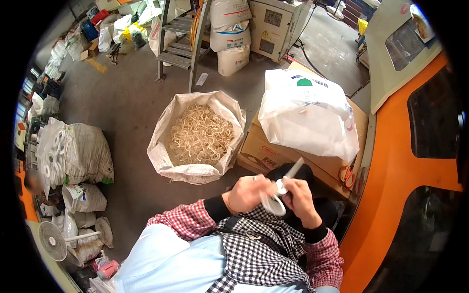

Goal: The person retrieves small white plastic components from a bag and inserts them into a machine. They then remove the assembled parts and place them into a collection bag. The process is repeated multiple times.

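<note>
In front of my lap, my right hand is closed on a white looped plastic piece. Its loop hangs below the fingers. A pale, straight, flat strip sticks up beyond that hand; I cannot tell whether it is part of the piece or a separate blade. My left hand, a little blurred, has its fingers curled against the piece's left side. Ahead and to the left stands an open white woven sack holding many curved, cream-coloured plastic scraps.
On my right, a cardboard box bears a white plastic bag and orange-handled scissors. An orange machine stands close beyond. A metal stepladder and stacked sacks are ahead; a fan and full sacks line the left.
</note>
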A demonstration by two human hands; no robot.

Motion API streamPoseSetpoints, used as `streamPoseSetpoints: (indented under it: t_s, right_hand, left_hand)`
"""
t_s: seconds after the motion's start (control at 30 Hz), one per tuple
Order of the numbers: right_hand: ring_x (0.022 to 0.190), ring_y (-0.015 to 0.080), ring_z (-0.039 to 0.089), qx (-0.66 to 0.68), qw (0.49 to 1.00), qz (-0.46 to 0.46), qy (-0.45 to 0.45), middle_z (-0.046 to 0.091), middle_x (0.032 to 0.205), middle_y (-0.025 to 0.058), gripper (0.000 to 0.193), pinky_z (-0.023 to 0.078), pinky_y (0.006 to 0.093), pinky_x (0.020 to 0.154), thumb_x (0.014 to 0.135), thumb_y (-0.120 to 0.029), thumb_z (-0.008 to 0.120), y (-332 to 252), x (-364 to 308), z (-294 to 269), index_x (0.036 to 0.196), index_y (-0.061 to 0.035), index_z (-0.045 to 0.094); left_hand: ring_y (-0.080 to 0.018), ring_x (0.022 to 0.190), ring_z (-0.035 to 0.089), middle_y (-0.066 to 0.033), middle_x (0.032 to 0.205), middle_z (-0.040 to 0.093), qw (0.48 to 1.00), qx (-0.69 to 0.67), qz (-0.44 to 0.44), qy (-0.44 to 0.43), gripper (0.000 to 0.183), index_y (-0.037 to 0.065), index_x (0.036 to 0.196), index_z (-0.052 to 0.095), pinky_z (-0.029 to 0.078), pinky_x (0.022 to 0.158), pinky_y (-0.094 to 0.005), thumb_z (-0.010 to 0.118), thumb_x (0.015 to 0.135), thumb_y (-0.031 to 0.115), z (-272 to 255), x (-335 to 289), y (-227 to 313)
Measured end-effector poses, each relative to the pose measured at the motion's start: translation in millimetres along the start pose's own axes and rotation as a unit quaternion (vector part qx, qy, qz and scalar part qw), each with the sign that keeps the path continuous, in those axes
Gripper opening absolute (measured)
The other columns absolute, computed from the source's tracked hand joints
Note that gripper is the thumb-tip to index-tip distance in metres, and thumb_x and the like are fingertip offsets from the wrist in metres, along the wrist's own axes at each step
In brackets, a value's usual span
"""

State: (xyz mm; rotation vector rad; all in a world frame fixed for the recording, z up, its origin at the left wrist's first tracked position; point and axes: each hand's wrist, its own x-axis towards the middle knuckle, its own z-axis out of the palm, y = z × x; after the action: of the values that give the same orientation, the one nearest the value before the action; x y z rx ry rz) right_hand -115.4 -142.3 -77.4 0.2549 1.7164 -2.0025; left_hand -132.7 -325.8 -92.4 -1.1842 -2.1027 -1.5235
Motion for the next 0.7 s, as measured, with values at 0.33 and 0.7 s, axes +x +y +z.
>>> streamPoseSetpoints:
  t_s: [0.33, 0.7]
  right_hand:
    - [0.061, 0.0151, 0.056, 0.113, 0.957, -0.107, 0.243, 0.064, 0.080, 0.0142, 0.039, 0.044, 0.0237, 0.055, 0.093, -0.031, 0.045, -50, 144, -98, 0.098, 0.0057, 0.059]
    - [0.065, 0.0100, 0.058, -0.121, 0.932, -0.219, 0.263, 0.065, 0.086, 0.0092, 0.025, 0.047, 0.0212, 0.056, 0.093, -0.016, 0.049, -32, -29, -38, 0.105, 0.0032, 0.060]
  left_hand:
    - [-0.0236, 0.064, 0.060, -0.0135, 0.076, 0.059, 0.921, 0.152, -0.318, 0.168, 0.018, 0.001, 0.096, 0.058, 0.050, 0.057, -0.0328, 0.053, 0.080, -0.006, -38, -54, -45]
    - [-0.0375, 0.095, 0.058, -0.0267, 0.102, 0.059, 0.738, 0.404, -0.499, 0.208, 0.050, -0.008, 0.115, 0.046, 0.045, 0.080, -0.0442, 0.063, 0.081, 0.024, -145, -204, -265]
